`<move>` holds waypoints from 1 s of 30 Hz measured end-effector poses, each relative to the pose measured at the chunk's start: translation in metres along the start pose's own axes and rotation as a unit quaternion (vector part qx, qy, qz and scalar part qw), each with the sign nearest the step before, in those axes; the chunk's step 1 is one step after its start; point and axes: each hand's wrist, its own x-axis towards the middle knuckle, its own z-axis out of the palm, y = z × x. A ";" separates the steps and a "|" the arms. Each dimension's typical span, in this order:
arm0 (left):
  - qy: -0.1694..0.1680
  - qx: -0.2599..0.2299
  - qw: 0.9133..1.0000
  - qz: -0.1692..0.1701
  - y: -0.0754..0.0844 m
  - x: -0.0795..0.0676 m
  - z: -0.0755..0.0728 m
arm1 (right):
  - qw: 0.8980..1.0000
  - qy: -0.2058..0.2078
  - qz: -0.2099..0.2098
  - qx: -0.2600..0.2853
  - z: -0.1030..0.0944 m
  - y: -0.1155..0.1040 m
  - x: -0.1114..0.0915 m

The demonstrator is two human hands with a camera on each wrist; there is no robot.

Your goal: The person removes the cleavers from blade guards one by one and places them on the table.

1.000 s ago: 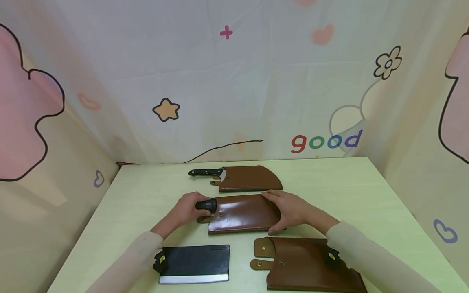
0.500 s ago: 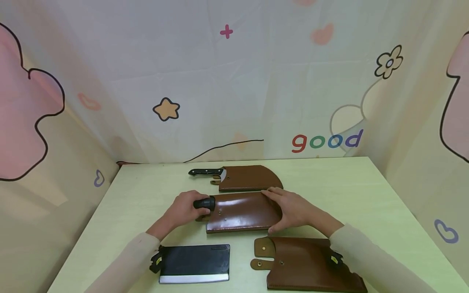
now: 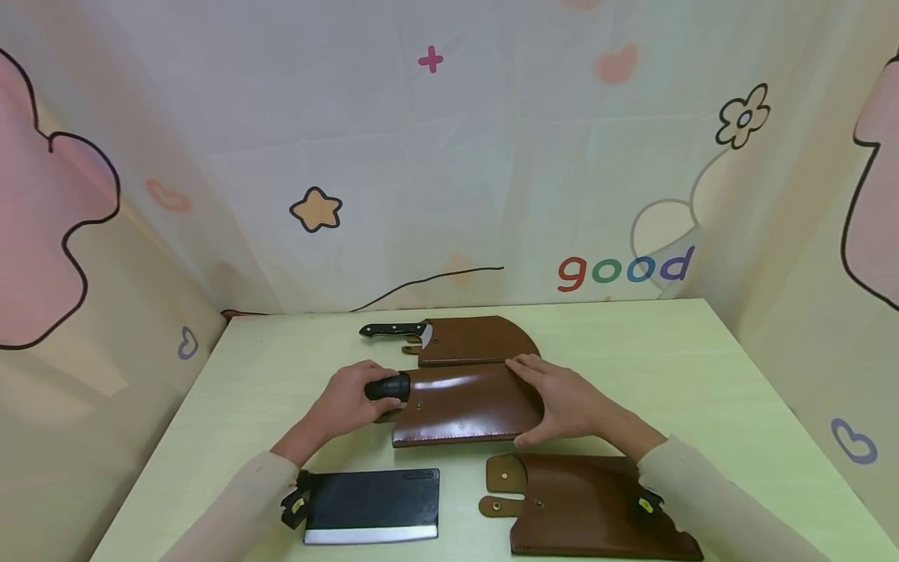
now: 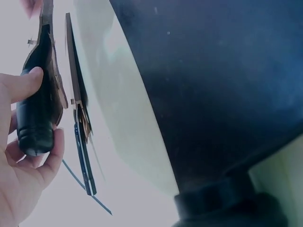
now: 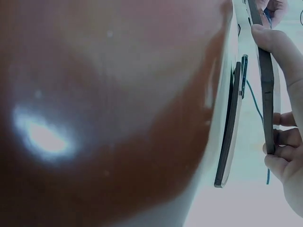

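Observation:
In the head view, a brown leather knife sheath (image 3: 467, 402) lies crosswise between both hands, a black knife handle (image 3: 389, 388) sticking out at its left end. My left hand (image 3: 351, 398) grips that handle; the left wrist view shows the thumb along one side of the handle (image 4: 35, 111) and fingers curled under it. At the sheath's right end, my right hand (image 3: 569, 402) holds it, thumb at the near edge and fingers at the far edge. In the right wrist view, the sheath (image 5: 266, 90) shows edge-on in that grip. The blade is hidden inside.
Behind lies a second sheathed knife (image 3: 481, 341) with a riveted black handle. A dark cleaver blade (image 3: 372, 503) lies at front left, below the left forearm. At front right, another brown sheath (image 3: 583, 507) with loose snap straps lies partly under the right sleeve (image 3: 702, 484).
Both hands have shifted the sheathed knife slightly left, and its far edge now stands higher in view, close to the rear sheath. Both grips stay the same.

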 end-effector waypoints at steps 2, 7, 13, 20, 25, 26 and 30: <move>0.000 -0.005 1.000 -0.004 0.001 -0.001 -0.001 | 1.000 0.001 0.001 0.001 0.000 0.000 0.000; -0.002 -0.014 1.000 0.001 0.001 -0.003 0.000 | 1.000 -0.008 0.013 0.009 0.002 -0.002 -0.001; -0.004 -0.014 1.000 0.005 -0.001 -0.005 0.001 | 1.000 -0.007 0.013 0.005 0.002 -0.003 -0.003; -0.006 -0.010 1.000 0.014 -0.003 -0.009 0.000 | 1.000 -0.011 0.007 0.001 0.001 -0.004 -0.004; -0.008 -0.004 1.000 0.015 -0.002 -0.011 -0.002 | 1.000 -0.013 0.002 0.002 0.001 -0.006 -0.004; -0.010 -0.004 1.000 0.014 -0.002 -0.011 -0.002 | 1.000 -0.014 0.001 0.002 0.001 -0.007 -0.004; -0.015 -0.009 1.000 0.007 -0.003 -0.012 -0.002 | 1.000 -0.013 -0.003 -0.001 0.001 -0.007 -0.004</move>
